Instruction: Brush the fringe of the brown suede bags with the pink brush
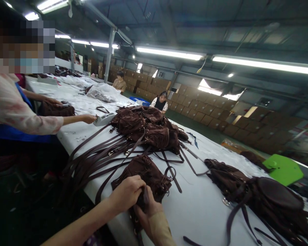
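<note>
A dark brown fringed suede bag lies at the near edge of the white table. My left hand is closed over the bag's near end. My right hand is closed on the same end, pinching a brown strap that sticks up between the two hands. Long brown straps trail off the bag toward the left edge of the table.
A heap of the same brown bags lies further up the table, another pile at the right. A co-worker at the left reaches a hand to a grey device. Two more people sit far back by stacked cartons. A green panel sits right.
</note>
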`<state>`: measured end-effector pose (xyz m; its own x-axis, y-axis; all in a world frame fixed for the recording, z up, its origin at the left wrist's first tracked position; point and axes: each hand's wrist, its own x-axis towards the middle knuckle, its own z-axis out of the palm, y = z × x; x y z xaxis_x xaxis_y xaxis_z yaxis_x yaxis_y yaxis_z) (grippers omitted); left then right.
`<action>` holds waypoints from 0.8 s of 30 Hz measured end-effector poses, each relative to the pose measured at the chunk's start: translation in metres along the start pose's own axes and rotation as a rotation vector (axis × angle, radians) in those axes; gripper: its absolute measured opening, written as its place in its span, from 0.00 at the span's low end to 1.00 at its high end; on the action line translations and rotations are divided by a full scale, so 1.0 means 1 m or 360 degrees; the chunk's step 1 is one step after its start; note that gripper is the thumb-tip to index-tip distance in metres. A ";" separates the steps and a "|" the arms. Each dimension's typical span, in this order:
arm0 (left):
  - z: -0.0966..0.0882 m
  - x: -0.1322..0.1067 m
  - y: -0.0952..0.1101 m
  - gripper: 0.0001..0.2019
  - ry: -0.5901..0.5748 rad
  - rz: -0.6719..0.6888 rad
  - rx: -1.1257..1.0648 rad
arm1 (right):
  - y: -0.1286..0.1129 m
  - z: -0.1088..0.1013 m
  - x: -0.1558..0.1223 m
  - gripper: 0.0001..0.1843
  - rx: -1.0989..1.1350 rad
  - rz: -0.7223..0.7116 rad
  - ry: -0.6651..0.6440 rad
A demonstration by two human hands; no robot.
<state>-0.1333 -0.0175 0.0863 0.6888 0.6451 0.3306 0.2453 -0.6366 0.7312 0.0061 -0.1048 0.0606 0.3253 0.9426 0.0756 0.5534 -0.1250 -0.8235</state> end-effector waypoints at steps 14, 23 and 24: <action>-0.015 -0.002 0.008 0.43 0.0344 -0.0128 -0.1249 | -0.038 -0.031 0.000 0.28 0.1834 0.0370 -0.0537; 0.075 0.016 0.010 0.15 -0.0199 -0.0124 -0.0946 | -0.003 -0.030 0.003 0.33 0.1345 0.0656 -0.0015; 0.085 0.019 0.006 0.08 -0.0179 -0.0243 -0.0710 | 0.004 -0.027 0.002 0.33 0.1314 0.0624 0.0053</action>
<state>-0.0612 -0.0454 0.0467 0.7434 0.6517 0.1508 0.0498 -0.2788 0.9591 0.0300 -0.1121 0.0725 0.4033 0.8683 -0.2886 -0.3216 -0.1608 -0.9331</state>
